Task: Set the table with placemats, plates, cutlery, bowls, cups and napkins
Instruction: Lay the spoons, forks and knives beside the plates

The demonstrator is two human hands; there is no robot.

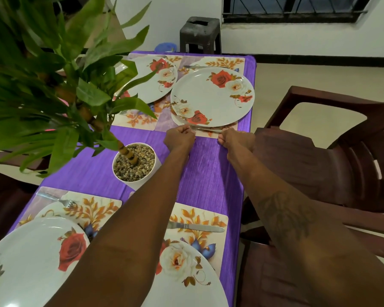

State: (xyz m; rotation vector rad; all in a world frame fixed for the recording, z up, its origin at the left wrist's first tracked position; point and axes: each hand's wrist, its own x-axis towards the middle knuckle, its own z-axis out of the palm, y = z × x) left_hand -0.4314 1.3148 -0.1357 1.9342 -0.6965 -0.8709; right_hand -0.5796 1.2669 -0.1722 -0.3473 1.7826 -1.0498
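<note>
Both my arms reach across the purple tablecloth (208, 171) to the far right place setting. A metal piece of cutlery (205, 129) lies along the near edge of that floral placemat (211, 134), just below the rose-patterned plate (212, 96). My left hand (179, 138) pinches its left end and my right hand (236, 138) pinches its right end. A second plate (155, 83) sits on the far left placemat. Closer to me are two more plates (31, 262) (186, 278) on placemats, with a fork (56, 198) and a knife (195, 227).
A white pot (135, 165) of pebbles holds a leafy plant (42, 74) at the table's middle left. Brown plastic chairs (330, 156) stand along the right side. A dark stool (200, 34) and a blue object (165, 47) are beyond the far edge.
</note>
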